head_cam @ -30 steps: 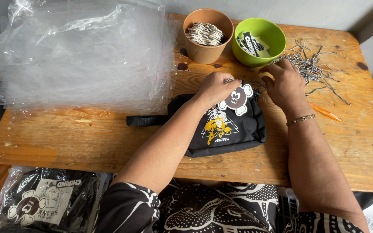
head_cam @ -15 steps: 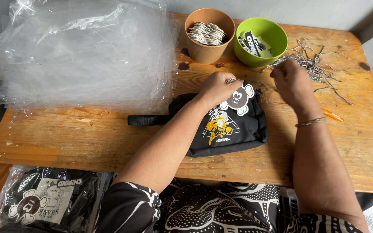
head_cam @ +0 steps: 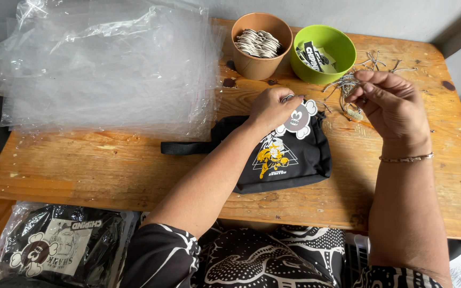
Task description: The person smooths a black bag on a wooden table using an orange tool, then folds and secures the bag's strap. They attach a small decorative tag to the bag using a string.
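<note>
Black pouch [head_cam: 289, 160] flat at worktop [head_cam: 108, 170] centre, near front edge, strap trailing toward 9 o'clock. Left hand [head_cam: 273, 106] pressing pouch top at 12 o'clock, fingers curled shut around a small metal piece beside the round cartoon tag [head_cam: 297, 118], likely pinning it steady for fastening. Right hand [head_cam: 393, 104] raised at 2 o'clock, fingers pinched on a tangle of thin ball chains [head_cam: 345, 88], probably separating one. Brown cup [head_cam: 261, 45] and green bowl [head_cam: 323, 53] within reach at 12. Clear bags [head_cam: 102, 69] stacked at 10. Exact item under left fingers hidden; packed bag [head_cam: 54, 248] at 7 cut off.
</note>
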